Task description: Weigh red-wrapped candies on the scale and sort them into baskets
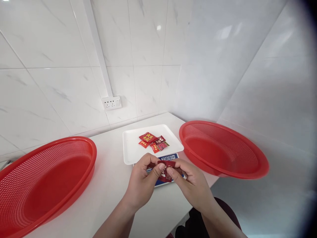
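My left hand (143,178) and my right hand (192,180) meet over the front of a scale (160,182). Between their thumbs and fingers both pinch one small dark red packet (166,178) with pale print. Behind them, a white tray (131,148) sits on the scale. Several small packets lie together on it: a larger red one with yellow characters (148,137), small red ones (155,147), and a pinkish one (162,145). The hands partly cover the scale's blue panel and keys.
A large red mesh basket (59,185) stands at the left of the white table (106,198). Another red basket (210,152) stands at the right, reaching past the table edge. Tiled walls with a socket (112,103) rise behind.
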The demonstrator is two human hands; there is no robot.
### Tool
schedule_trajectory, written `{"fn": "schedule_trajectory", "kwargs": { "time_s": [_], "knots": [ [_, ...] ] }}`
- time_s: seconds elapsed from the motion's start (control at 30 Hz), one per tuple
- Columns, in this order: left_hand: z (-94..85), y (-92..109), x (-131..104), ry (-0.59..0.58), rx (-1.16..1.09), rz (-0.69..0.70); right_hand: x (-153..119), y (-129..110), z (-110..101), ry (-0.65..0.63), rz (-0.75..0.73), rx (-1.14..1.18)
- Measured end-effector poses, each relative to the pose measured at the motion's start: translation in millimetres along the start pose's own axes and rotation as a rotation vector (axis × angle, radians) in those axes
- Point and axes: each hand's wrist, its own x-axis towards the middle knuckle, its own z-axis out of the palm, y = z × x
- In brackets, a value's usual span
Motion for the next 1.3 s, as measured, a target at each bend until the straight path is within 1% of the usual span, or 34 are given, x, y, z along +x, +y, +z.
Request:
{"fn": "schedule_trajectory", "kwargs": {
  "time_s": [0.17, 0.27, 0.4, 0.43, 0.5, 0.6, 0.7, 0.83, 0.93, 1.0, 1.07, 1.17, 1.23, 1.3],
  "knots": [
    [0.2, 3, 1, -0.074, 0.014, -0.049, -1, 2, -1, 0.044, 0.002, 0.009],
    [0.3, 6, 1, -0.117, 0.1, -0.048, -1, 0, -1, 0.073, 0.015, 0.061],
    [1.6, 9, 2, -0.215, 0.24, 0.006, 0, 0, -1, 0.061, 0.006, 0.139],
    [1.9, 9, 2, -0.23, 0.255, 0.023, 0, 0, -1, 0.051, 0.003, 0.149],
    [2.3, 9, 1, -0.223, 0.262, 0.047, 0, 1, -1, 0.037, -0.004, 0.146],
    [2.2, 9, 0, -0.208, 0.237, 0.058, -1, 2, 0, -0.005, -0.024, 0.116],
    [2.5, 9, -1, -0.26, 0.157, 0.046, -2, 2, 1, -0.033, -0.056, 0.083],
    [4.0, 10, -2, -0.351, 0.068, 0.02, -3, -1, 2, -0.002, -0.136, 0.024],
    [4.3, 11, -2, -0.397, 0.115, 0.035, -3, -2, 2, 0.033, -0.183, -0.004],
    [3.8, 9, -2, -0.396, 0.164, 0.032, -3, -2, 3, 0.048, -0.192, -0.016],
    [3.3, 7, -3, -0.389, 0.159, 0.004, -4, -2, 3, 0.044, -0.195, -0.011],
    [3.4, 4, -3, -0.39, 0.048, -0.039, -4, -2, 3, 0.016, -0.206, 0.017],
    [4.3, 3, -3, -0.383, -0.008, -0.038, -4, -3, 2, 0.019, -0.228, 0.023],
    [5.4, 4, -2, -0.376, -0.018, -0.02, -4, -3, 2, 0.037, -0.251, 0.014]
  ]
}}
